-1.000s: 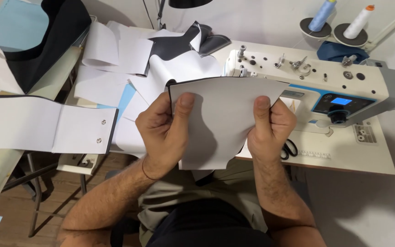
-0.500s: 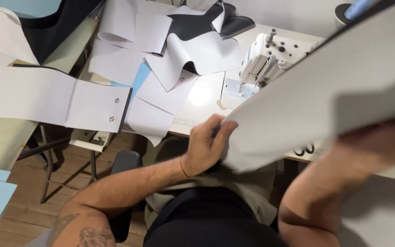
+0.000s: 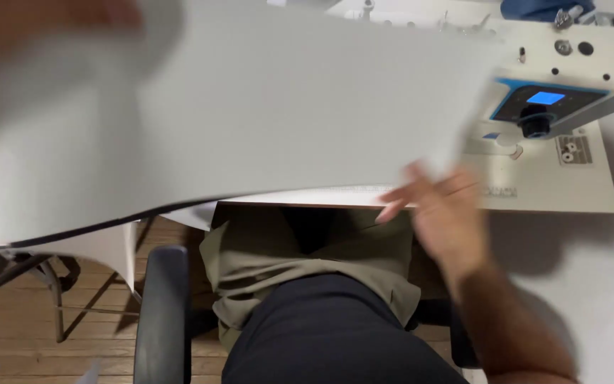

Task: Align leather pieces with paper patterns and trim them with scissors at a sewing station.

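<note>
A large pale grey sheet (image 3: 250,107) with a dark underside edge fills the upper left of the view, lifted close to the camera. My left hand (image 3: 51,18) is a blurred shape at the top left corner, up against the sheet and apparently gripping it. My right hand (image 3: 438,206) is motion-blurred just below the sheet's lower right corner, fingers spread, holding nothing. Whether its fingertips touch the sheet's edge I cannot tell. My lap, in an olive shirt and dark trousers (image 3: 321,320), is below.
A white sewing machine (image 3: 570,78) with a blue display and black knob stands on the white table (image 3: 548,192) at the right. A black chair arm (image 3: 161,313) and metal stand legs (image 3: 44,284) are over the wooden floor at the left. Another white piece (image 3: 108,245) hangs off the table.
The sheet swung up and to the left, now covering most of the view. My right hand has come off it and dropped to the table edge. My left hand rose to the top left.
</note>
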